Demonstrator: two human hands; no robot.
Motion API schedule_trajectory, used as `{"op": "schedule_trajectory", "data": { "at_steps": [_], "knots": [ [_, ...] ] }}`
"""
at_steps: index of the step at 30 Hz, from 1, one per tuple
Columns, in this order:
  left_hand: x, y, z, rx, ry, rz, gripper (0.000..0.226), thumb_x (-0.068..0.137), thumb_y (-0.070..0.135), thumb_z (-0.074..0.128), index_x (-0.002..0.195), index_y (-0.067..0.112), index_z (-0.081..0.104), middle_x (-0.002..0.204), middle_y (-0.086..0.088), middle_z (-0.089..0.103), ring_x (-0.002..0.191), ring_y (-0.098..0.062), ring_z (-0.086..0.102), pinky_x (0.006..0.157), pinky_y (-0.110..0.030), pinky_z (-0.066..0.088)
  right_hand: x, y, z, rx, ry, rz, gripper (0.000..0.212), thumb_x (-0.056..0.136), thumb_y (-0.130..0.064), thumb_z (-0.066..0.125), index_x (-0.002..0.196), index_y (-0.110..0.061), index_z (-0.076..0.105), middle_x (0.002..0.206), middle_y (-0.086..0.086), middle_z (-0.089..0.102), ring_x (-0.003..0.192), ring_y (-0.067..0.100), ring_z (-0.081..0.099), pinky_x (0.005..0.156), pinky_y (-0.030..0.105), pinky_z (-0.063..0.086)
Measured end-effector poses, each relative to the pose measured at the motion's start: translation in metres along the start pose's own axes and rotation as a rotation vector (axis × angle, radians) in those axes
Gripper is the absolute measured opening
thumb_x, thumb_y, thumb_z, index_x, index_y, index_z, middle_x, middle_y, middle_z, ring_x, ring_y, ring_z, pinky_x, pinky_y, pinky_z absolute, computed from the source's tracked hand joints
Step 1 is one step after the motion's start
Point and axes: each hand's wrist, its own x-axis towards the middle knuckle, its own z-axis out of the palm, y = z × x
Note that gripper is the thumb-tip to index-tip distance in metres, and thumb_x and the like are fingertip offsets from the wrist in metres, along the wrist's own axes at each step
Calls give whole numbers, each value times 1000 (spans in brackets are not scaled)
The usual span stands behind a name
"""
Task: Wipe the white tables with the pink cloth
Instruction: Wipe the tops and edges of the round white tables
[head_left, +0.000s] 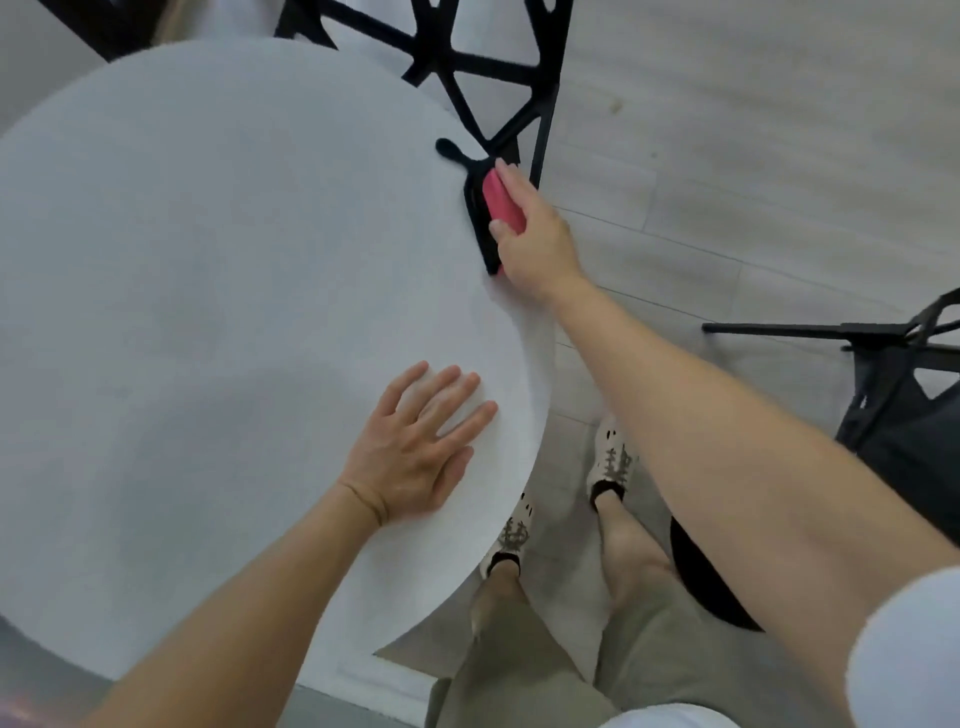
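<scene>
A round white table (208, 286) fills the left and middle of the head view. My left hand (415, 441) rests flat on its near right part, fingers straight and spread. At the table's right edge my right hand (530, 228) grips a folded pink cloth (501, 202) between thumb and fingers. Under the cloth lies a black flat piece (475, 208) that looks like part of the chair beside the table; I cannot tell whether the cloth touches the table top.
A black lattice chair (483, 67) stands at the table's far right edge. Another dark chair (904, 395) is at the right on the pale wood floor (753, 130). My feet in patterned shoes (613, 462) are close to the table's rim.
</scene>
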Motion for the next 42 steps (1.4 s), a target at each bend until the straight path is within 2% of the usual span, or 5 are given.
{"op": "schedule_trajectory", "data": {
  "at_steps": [6, 12, 16, 29, 42],
  "knots": [
    [61, -7, -17, -49, 264, -322, 26, 102, 17, 62, 122, 5, 74, 112, -9, 72, 99, -35, 67, 90, -48, 51, -89, 33, -11, 1, -34, -33, 74, 106, -5, 57, 171, -29, 30, 177, -11, 28, 162, 1, 22, 129, 15, 17],
    [154, -71, -12, 77, 449, -933, 28, 108, 23, 54, 130, 15, 70, 129, -6, 66, 123, -30, 59, 108, -45, 43, -33, 16, -22, -5, -164, -48, 77, 106, -8, 60, 172, -32, 27, 178, -17, 20, 156, -9, 20, 120, 4, 18],
    [196, -131, -5, 138, 252, -1126, 47, 111, 42, 39, 154, 30, 54, 159, -6, 48, 151, -28, 39, 129, -54, 19, 99, -32, -4, -23, -319, -147, 72, 106, -13, 61, 169, -38, 34, 176, -15, 29, 160, 8, 29, 132, 31, 25],
    [210, -149, 3, 208, 198, -1210, 61, 106, 44, 46, 163, 23, 41, 170, -5, 37, 160, -28, 29, 130, -60, 17, 101, -19, -12, 55, -415, -168, 75, 104, 0, 58, 170, -27, 34, 177, -15, 27, 160, -5, 21, 121, 5, 18],
    [209, -149, 3, 213, 189, -1218, 64, 104, 42, 49, 163, 16, 44, 171, -6, 37, 161, -29, 30, 128, -63, 20, 132, -21, -28, -42, -619, -270, 77, 107, -2, 57, 172, -28, 25, 179, -18, 18, 161, -9, 14, 122, 12, 17]
  ]
}}
